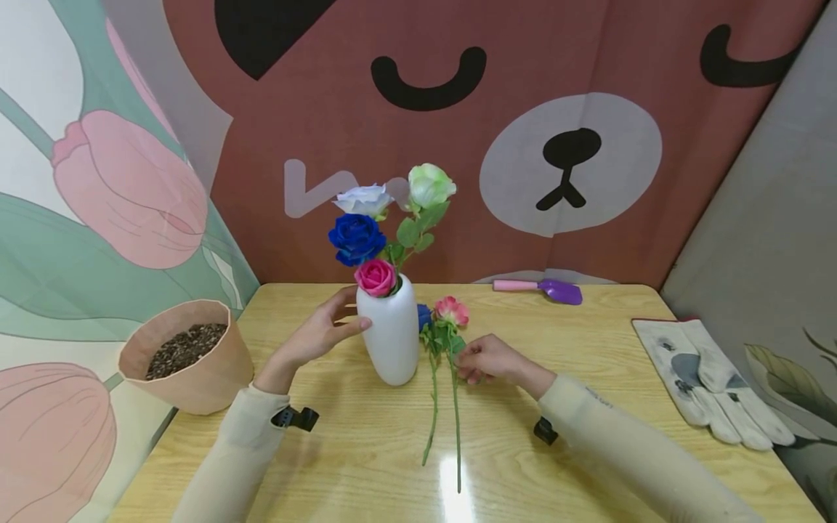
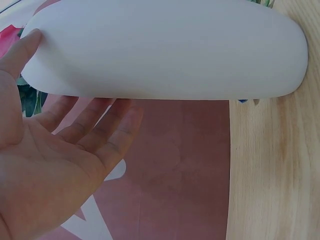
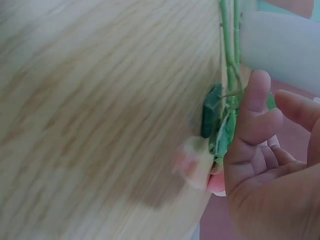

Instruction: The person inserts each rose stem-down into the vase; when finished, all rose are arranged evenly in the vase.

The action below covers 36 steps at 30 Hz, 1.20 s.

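Observation:
A white vase (image 1: 392, 341) stands on the table, with a pink rose (image 1: 375, 277), a blue rose (image 1: 357, 238), a white rose (image 1: 363, 200) and a pale green rose (image 1: 430, 185) in it. My left hand (image 1: 317, 334) holds the vase's upper part, thumb on the near side and fingers passing behind, partly hidden in the left wrist view. Right of the vase lie a pink-and-cream flower (image 1: 452, 311) and a second blue rose (image 1: 424, 317), stems toward me. Beside their leaves is my right hand (image 3: 270, 165), fingers loosely bent, with a gap between thumb and forefinger.
A peach pot (image 1: 196, 378) of dark soil stands at the table's left edge. A purple trowel (image 1: 561, 292) with a pink handle lies along the back edge. White patterned gloves (image 1: 709, 381) lie at the right edge. Printed cloth hangs behind the table.

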Available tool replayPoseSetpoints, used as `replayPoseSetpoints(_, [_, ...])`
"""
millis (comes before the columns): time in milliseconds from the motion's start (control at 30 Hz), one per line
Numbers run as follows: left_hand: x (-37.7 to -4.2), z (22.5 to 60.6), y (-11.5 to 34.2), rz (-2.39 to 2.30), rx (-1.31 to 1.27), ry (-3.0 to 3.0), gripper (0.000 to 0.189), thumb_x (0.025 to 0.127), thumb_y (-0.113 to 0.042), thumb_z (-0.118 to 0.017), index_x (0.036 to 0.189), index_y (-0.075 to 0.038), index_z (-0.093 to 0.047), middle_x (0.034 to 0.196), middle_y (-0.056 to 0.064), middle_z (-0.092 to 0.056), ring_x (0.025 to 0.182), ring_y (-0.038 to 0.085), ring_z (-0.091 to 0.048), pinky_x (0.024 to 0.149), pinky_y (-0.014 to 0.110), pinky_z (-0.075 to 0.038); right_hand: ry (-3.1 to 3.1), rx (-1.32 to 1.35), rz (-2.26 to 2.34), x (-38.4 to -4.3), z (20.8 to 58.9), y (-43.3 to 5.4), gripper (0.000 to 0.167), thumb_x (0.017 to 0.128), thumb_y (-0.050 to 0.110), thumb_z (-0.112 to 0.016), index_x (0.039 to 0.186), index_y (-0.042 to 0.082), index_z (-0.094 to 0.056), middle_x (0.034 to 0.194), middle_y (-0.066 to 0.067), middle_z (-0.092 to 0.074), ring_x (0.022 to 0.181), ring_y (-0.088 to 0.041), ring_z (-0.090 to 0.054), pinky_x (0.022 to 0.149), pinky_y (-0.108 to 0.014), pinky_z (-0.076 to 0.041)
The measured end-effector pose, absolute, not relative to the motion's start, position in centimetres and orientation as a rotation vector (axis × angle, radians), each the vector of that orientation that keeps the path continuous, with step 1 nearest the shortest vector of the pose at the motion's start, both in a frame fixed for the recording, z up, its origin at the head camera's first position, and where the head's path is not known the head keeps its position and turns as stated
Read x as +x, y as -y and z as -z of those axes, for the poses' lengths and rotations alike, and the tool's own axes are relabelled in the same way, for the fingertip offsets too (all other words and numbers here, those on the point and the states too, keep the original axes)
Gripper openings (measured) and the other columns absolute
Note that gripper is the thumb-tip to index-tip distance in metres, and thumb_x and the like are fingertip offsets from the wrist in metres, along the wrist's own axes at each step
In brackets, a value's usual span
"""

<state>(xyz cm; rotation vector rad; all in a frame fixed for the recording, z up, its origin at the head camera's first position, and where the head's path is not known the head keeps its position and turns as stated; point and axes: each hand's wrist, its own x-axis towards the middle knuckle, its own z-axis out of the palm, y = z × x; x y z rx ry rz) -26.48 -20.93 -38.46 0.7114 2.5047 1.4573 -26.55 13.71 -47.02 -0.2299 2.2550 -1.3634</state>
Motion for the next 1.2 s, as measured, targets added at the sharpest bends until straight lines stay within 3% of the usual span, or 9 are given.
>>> replayPoseSetpoints(433, [-26.4, 38.2, 20.8, -1.456, 0.714, -2.499, 0.068, 0.098, -0.033, -0.065, 0.155, -0.018, -0.031, 0.156, 0.011, -0.039, 0.139, 0.041, -0.046, 0.106, 0.055, -0.049, -2.232, -0.212, 1.35, -26.6, 48.0, -14.1, 0.025, 0.097, 0.02, -0.064, 0.098, -0.004, -0.07, 0.085, -0.018, -0.075, 0.058, -0.012, -0.07, 0.042, -0.02, -0.04])
replayPoseSetpoints(733, [-26.4, 38.3, 20.8, -1.455, 0.712, -2.499, 0.067, 0.098, -0.033, -0.065, 0.155, -0.019, -0.032, 0.156, 0.01, -0.039, 0.139, 0.04, -0.047, 0.106, 0.055, -0.049, -2.244, -0.203, 1.327, -26.6, 48.4, -13.7, 0.024, 0.094, 0.021, -0.068, 0.091, -0.002, -0.071, 0.078, -0.014, -0.074, 0.056, -0.011, -0.069, 0.043, -0.019, -0.043])
replayPoseSetpoints(1200, [-26.5, 38.5, 20.9, -1.454, 0.704, -2.512, 0.067, 0.097, -0.034, -0.065, 0.154, -0.022, -0.032, 0.155, 0.008, -0.041, 0.138, 0.038, -0.048, 0.105, 0.055, -0.049, -2.126, -0.066, 1.477, -26.9, 49.2, -13.5, 0.021, 0.096, 0.013, -0.058, 0.107, -0.003, -0.064, 0.084, -0.015, -0.074, 0.064, -0.015, -0.072, 0.051, -0.023, -0.054])
